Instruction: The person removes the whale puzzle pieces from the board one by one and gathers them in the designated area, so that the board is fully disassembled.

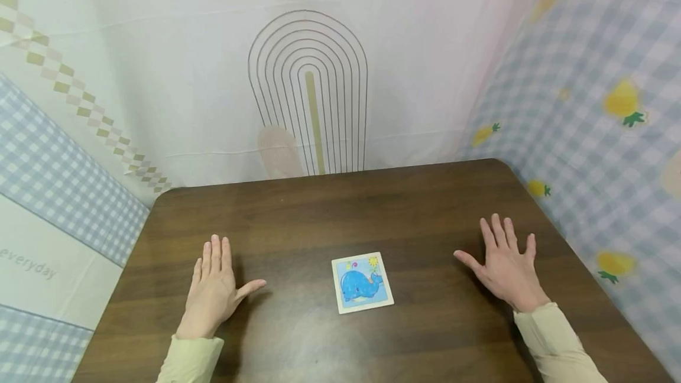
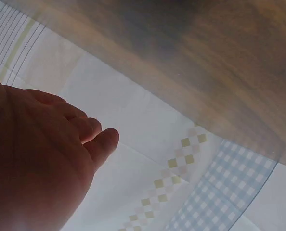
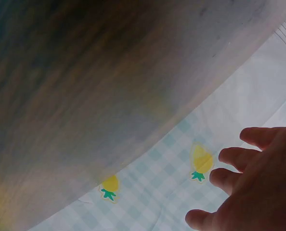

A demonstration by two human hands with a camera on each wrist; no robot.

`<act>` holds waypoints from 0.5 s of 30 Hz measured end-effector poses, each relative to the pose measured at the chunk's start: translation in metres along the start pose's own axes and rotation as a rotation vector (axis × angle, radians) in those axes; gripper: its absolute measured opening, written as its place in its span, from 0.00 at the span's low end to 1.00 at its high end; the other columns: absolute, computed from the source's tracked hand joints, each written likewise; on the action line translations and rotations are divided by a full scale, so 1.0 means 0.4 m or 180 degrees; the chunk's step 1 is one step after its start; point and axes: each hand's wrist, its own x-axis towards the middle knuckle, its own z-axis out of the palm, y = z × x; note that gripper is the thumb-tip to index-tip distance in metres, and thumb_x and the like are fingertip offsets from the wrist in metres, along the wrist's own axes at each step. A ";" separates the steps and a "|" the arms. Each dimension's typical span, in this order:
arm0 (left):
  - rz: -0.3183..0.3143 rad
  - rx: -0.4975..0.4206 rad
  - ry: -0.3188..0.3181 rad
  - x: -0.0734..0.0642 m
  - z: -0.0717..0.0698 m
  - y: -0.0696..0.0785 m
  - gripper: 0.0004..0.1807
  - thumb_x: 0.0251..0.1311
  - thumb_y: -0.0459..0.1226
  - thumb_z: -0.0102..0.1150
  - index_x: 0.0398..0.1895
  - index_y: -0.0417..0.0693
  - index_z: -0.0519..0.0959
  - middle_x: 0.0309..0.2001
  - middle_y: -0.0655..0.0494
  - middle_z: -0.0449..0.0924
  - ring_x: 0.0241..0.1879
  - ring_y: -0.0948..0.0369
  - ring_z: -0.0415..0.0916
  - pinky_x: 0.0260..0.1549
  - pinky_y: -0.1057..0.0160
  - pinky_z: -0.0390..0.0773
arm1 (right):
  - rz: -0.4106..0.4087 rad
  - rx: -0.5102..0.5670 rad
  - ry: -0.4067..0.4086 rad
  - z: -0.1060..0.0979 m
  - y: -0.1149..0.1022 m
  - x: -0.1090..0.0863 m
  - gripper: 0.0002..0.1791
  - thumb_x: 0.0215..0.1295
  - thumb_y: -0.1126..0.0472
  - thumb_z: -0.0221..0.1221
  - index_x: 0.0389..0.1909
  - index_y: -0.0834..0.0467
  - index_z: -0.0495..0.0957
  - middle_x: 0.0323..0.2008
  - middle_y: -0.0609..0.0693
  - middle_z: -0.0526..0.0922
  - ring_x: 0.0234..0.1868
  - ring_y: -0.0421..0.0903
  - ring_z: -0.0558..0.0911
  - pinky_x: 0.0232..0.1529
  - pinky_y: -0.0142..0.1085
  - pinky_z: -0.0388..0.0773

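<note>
A square picture puzzle (image 1: 363,283) with a blue whale, a sun and a pale border lies flat on the brown wooden table, between the two hands and touched by neither. To its left is my left hand (image 1: 210,295), palm down, fingers straight and thumb spread toward the puzzle. On the other side my right hand (image 1: 505,268) has its fingers fanned apart, and it holds nothing. The left wrist view shows the left palm (image 2: 42,149) with nothing in it. Several fingers of the right hand (image 3: 258,187) appear in the right wrist view, also without any object.
The wooden table (image 1: 298,217) has rounded far corners. Behind it hangs a white curtain (image 1: 175,75) with an arch pattern. A blue checked cloth with yellow fruit prints (image 1: 574,135) borders the right side, and another checked cloth (image 1: 58,182) the left.
</note>
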 end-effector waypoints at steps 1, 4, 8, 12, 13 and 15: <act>0.0022 0.0018 0.0009 -0.001 -0.001 0.004 0.63 0.58 0.68 0.50 0.74 0.27 0.36 0.74 0.30 0.28 0.73 0.38 0.28 0.66 0.36 0.44 | 0.0009 0.0004 -0.0004 -0.001 -0.001 -0.001 0.55 0.64 0.29 0.48 0.77 0.62 0.41 0.76 0.65 0.36 0.75 0.61 0.32 0.60 0.69 0.18; 0.0127 0.0001 0.0079 0.000 0.002 0.024 0.61 0.58 0.66 0.51 0.73 0.25 0.40 0.74 0.28 0.33 0.73 0.37 0.32 0.66 0.36 0.46 | 0.0037 0.0040 -0.0024 -0.003 -0.008 -0.005 0.55 0.64 0.29 0.48 0.76 0.62 0.41 0.76 0.65 0.36 0.75 0.61 0.31 0.60 0.70 0.18; 0.0358 -0.0179 0.0053 0.003 0.012 0.098 0.57 0.58 0.62 0.58 0.72 0.25 0.49 0.73 0.29 0.40 0.73 0.37 0.38 0.67 0.39 0.48 | 0.0048 0.0125 -0.0066 -0.005 -0.037 -0.004 0.55 0.64 0.29 0.48 0.76 0.63 0.41 0.76 0.65 0.36 0.75 0.61 0.32 0.62 0.69 0.20; 0.0609 -0.0447 -0.0321 0.005 0.030 0.203 0.57 0.52 0.60 0.64 0.72 0.29 0.53 0.74 0.33 0.43 0.73 0.40 0.43 0.68 0.42 0.50 | -0.0067 0.0262 -0.0122 -0.003 -0.089 0.005 0.54 0.64 0.29 0.49 0.76 0.64 0.46 0.75 0.67 0.41 0.75 0.64 0.38 0.64 0.69 0.29; 0.0680 -0.0494 -0.0430 0.006 0.036 0.227 0.58 0.50 0.61 0.65 0.72 0.30 0.54 0.74 0.33 0.44 0.73 0.40 0.44 0.68 0.43 0.50 | -0.0115 0.0311 -0.0130 -0.002 -0.105 0.009 0.53 0.64 0.30 0.50 0.75 0.64 0.48 0.75 0.68 0.43 0.75 0.65 0.40 0.64 0.68 0.31; 0.0803 -0.0575 -0.0621 0.012 0.048 0.272 0.60 0.47 0.62 0.66 0.72 0.30 0.54 0.74 0.34 0.45 0.73 0.41 0.46 0.68 0.44 0.51 | -0.0209 0.0393 -0.0160 0.000 -0.140 0.016 0.52 0.64 0.30 0.51 0.74 0.64 0.51 0.74 0.68 0.46 0.74 0.66 0.44 0.65 0.67 0.37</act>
